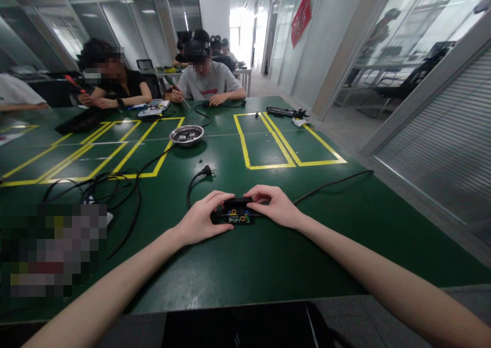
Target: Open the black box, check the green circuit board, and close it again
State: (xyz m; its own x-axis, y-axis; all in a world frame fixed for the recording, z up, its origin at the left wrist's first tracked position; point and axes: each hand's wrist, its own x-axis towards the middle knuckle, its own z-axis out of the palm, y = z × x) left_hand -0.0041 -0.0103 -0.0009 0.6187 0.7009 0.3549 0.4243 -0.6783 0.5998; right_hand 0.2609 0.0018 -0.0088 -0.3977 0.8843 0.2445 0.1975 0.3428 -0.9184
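Observation:
An opened power adapter lies on the green table in front of me, its circuit board (238, 218) showing yellow ring-shaped coils. Along the far side of the board a black casing cover (238, 202) is tilted up. My left hand (205, 216) is closed around the left end, thumb at the near edge and fingers at the cover. With thumb and fingers, my right hand (276, 207) pinches the cover's right end. Black cords leave the adapter on both sides; a black plug (207, 171) lies just beyond my left hand.
A metal bowl (186, 135) with small parts stands farther back on the green table (215, 276). Tangled black cables (95, 187) lie at left, near a blurred-out patch. Yellow tape marks rectangles. Co-workers sit across the table, one holding a screwdriver (185, 101).

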